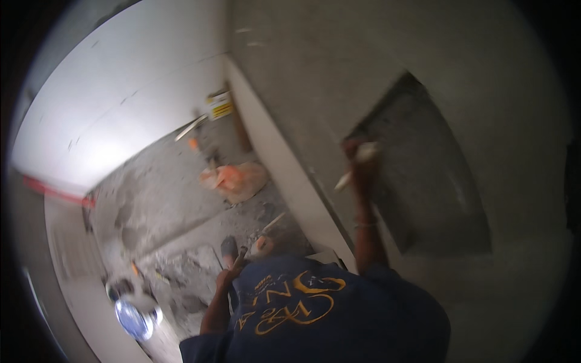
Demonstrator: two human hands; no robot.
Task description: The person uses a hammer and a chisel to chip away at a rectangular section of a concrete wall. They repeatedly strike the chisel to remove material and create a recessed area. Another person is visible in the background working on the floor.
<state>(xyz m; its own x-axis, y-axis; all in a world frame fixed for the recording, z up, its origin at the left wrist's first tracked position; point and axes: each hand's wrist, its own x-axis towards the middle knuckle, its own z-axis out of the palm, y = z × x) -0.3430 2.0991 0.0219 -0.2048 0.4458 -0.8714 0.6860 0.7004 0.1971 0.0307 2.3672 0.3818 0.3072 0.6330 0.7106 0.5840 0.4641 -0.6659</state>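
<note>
My right hand is raised in front of the grey wall, at the left edge of a dark, four-sided patch. It is closed around a pale tool, whose narrow end sticks out at the lower left; blur hides its exact kind. Low beside my dark blue shirt, my left hand is closed around a short dark stick-like tool. The far part of that tool is too small to make out. Whether the pale tool touches the wall, I cannot tell.
An orange and whitish plastic bag lies on the dusty grey floor. Behind it stands a yellow and white box. A pale ledge runs along the wall's foot. A round bright lamp-like object sits at the lower left.
</note>
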